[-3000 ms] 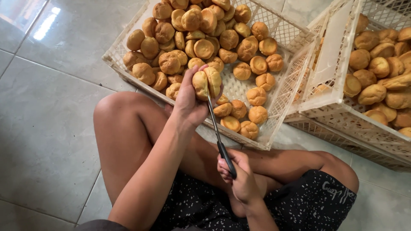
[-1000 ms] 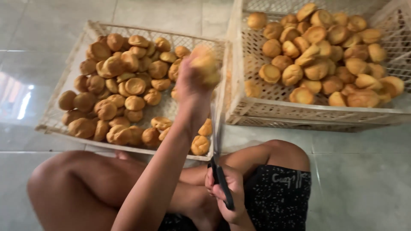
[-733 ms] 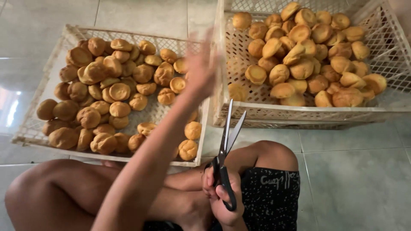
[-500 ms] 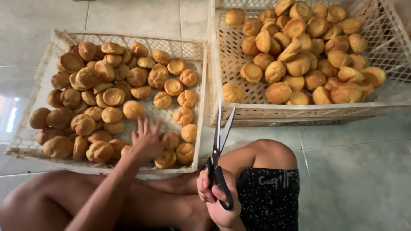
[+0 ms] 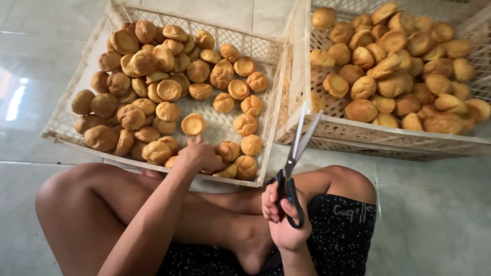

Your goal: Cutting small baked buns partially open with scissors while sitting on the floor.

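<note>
My left hand (image 5: 200, 154) rests palm down on the round golden buns (image 5: 153, 92) in the left white lattice crate (image 5: 66, 120), near its front edge. Its fingers curl over a bun beside an upturned one (image 5: 193, 124); whether it grips one is hidden. My right hand (image 5: 284, 222) is over my lap, shut on the black handles of scissors (image 5: 296, 153). Their blades point up and are spread apart, in front of the right crate (image 5: 358, 135).
The right crate is piled with many more buns (image 5: 394, 76) and stands a little higher, touching the left crate. My bare knees and crossed legs (image 5: 102, 204) lie right below both crates on a pale tiled floor (image 5: 434, 220).
My left hand, raised with a bun toward the right crate a second ago, opened and then dropped onto the buns in the left crate. The scissors came up with blades spread.
</note>
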